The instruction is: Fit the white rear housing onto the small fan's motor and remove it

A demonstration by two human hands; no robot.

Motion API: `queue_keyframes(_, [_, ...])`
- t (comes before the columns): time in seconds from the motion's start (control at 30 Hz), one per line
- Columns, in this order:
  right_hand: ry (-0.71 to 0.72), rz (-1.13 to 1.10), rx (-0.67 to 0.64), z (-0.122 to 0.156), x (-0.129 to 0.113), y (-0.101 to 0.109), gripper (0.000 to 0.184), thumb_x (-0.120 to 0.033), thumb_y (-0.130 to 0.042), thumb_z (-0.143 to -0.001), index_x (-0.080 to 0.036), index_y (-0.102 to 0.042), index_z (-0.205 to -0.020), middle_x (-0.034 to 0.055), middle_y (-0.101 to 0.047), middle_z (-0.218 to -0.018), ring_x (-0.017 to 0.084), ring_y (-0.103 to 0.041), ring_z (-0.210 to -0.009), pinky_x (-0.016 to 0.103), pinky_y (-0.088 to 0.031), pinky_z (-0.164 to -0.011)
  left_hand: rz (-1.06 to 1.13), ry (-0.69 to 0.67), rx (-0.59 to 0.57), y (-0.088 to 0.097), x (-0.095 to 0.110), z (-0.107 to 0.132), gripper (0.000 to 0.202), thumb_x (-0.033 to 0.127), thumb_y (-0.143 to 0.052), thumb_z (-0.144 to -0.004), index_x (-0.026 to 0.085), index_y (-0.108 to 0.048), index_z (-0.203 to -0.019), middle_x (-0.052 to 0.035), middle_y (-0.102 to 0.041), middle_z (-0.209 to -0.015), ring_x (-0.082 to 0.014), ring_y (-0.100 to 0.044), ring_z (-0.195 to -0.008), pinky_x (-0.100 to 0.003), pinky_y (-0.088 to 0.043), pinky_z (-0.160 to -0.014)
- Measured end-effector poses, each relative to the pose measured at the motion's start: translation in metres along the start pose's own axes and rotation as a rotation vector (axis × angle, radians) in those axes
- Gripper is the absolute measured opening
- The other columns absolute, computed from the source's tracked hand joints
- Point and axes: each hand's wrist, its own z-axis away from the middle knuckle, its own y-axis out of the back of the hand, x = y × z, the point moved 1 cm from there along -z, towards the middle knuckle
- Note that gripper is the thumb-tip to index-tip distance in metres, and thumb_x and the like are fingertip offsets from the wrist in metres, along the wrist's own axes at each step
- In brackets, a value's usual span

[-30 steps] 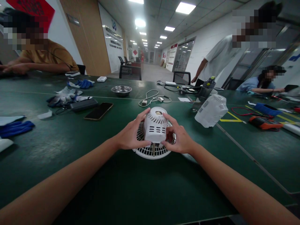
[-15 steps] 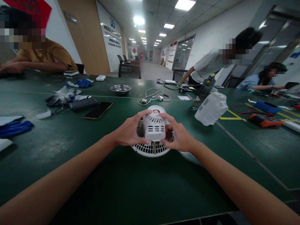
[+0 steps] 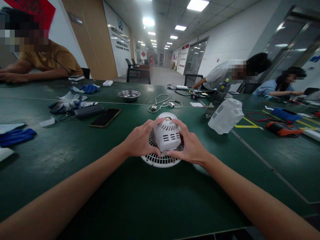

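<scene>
Between my two hands is a white slotted plastic motor housing (image 3: 168,135), its vents facing me. My left hand (image 3: 143,138) grips it from the left, with the fingers at the top and the thumb at the lower edge. On the other side my right hand (image 3: 190,143) holds it the same way, thumb under the near edge. Beneath the housing a round white fan grille (image 3: 160,161) lies on the green table. Both hands hide the housing's sides and part of the grille.
A white plastic casing (image 3: 225,116) stands to the right, near an orange multimeter (image 3: 283,129). Beyond the grille lie a white cable (image 3: 162,103) and a metal bowl (image 3: 129,95). A phone (image 3: 105,118) and gloves (image 3: 67,101) are on the left. Other people sit or lean around the table.
The housing has turned and tilted slightly between my hands, its lower end swinging to the right. The person in white at the right has bent lower.
</scene>
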Motion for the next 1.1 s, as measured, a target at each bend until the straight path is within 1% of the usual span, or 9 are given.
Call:
queue_keyframes(0.1, [0.000,0.093,0.114,0.000,0.004,-0.004,0.112,-0.061,-0.081,-0.072,-0.030,-0.018,-0.159,0.0166,-0.046,-0.156,0.041,-0.058,-0.128,0.062,-0.050,-0.104,-0.042,0.033,0.060,-0.004,0.001,0.001,0.102,0.063,-0.080,-0.076,0.030,-0.027,-0.157,-0.0128,-0.061,-0.132,-0.0329,-0.065,-0.106,-0.051,-0.054,-0.092])
queue_keyframes(0.27, [-0.004,0.077,0.177,0.000,0.019,-0.001,0.106,-0.034,-0.073,-0.075,-0.035,-0.013,-0.162,0.0112,-0.037,-0.164,0.041,-0.050,-0.136,0.066,-0.045,-0.110,0.045,0.088,0.093,-0.005,-0.004,0.001,0.077,0.051,-0.063,-0.094,0.028,-0.030,-0.159,-0.0124,-0.061,-0.139,-0.0313,-0.062,-0.119,-0.053,-0.047,-0.106])
queue_keyframes(0.33, [-0.049,0.059,0.186,0.000,0.026,0.002,0.103,-0.030,-0.071,-0.076,-0.035,-0.014,-0.162,0.0111,-0.038,-0.163,0.042,-0.052,-0.134,0.068,-0.045,-0.107,0.055,0.219,0.116,-0.006,-0.008,0.001,0.065,0.051,-0.052,-0.100,0.025,-0.036,-0.158,-0.0133,-0.060,-0.141,-0.0322,-0.058,-0.127,-0.056,-0.043,-0.110])
queue_keyframes(0.43, [-0.123,-0.003,0.143,0.000,0.032,0.004,0.107,-0.038,-0.077,-0.077,-0.033,-0.013,-0.162,0.0144,-0.041,-0.160,0.042,-0.057,-0.129,0.069,-0.048,-0.104,0.121,0.455,0.122,-0.009,-0.017,0.003,0.060,0.054,-0.037,-0.104,0.021,-0.045,-0.153,-0.0155,-0.056,-0.148,-0.0341,-0.053,-0.135,-0.057,-0.040,-0.112])
queue_keyframes(0.6, [-0.181,-0.139,0.175,0.001,0.033,0.005,0.113,-0.043,-0.088,-0.067,-0.034,-0.025,-0.160,0.0134,-0.054,-0.149,0.041,-0.062,-0.121,0.068,-0.049,-0.101,0.360,0.641,0.169,-0.014,-0.036,0.008,0.064,0.064,-0.040,-0.100,0.019,-0.057,-0.143,-0.0130,-0.072,-0.127,-0.0331,-0.068,-0.113,-0.050,-0.048,-0.100])
queue_keyframes(0.77, [-0.342,-0.501,0.339,0.000,0.036,0.005,0.105,-0.035,-0.092,-0.063,-0.032,-0.039,-0.153,0.0069,-0.071,-0.119,0.033,-0.068,-0.103,0.058,-0.053,-0.097,0.768,0.537,0.446,-0.015,-0.052,0.008,0.069,0.067,-0.037,-0.099,0.012,-0.060,-0.134,-0.0163,-0.074,-0.117,-0.0304,-0.070,-0.105,-0.046,-0.053,-0.093])
queue_keyframes(0.87, [-0.463,-0.860,0.460,-0.003,0.032,0.003,0.074,-0.041,-0.085,-0.070,-0.029,-0.054,-0.137,0.0044,-0.073,-0.115,0.029,-0.069,-0.102,0.049,-0.056,-0.093,0.732,0.413,0.519,-0.013,-0.049,0.005,0.061,0.066,-0.042,-0.098,0.016,-0.066,-0.126,-0.0139,-0.072,-0.122,-0.0287,-0.067,-0.113,-0.042,-0.052,-0.096])
queue_keyframes(0.97, [-0.568,-1.218,0.313,-0.005,0.021,-0.003,0.040,-0.051,-0.069,-0.081,-0.027,-0.067,-0.113,0.0036,-0.076,-0.108,0.030,-0.069,-0.109,0.048,-0.056,-0.094,0.726,0.422,0.447,-0.016,-0.040,0.002,0.052,0.059,-0.059,-0.094,0.016,-0.069,-0.121,-0.0128,-0.072,-0.123,-0.0283,-0.067,-0.113,-0.041,-0.052,-0.099])
queue_keyframes(1.1, [-0.660,-1.432,0.095,-0.003,0.015,-0.016,0.028,-0.051,-0.065,-0.083,-0.025,-0.069,-0.094,0.0026,-0.078,-0.095,0.028,-0.069,-0.109,0.046,-0.055,-0.094,0.924,0.614,0.455,-0.025,-0.037,0.002,0.047,0.055,-0.072,-0.086,0.014,-0.071,-0.110,-0.0102,-0.078,-0.097,-0.0258,-0.074,-0.085,-0.042,-0.061,-0.081])
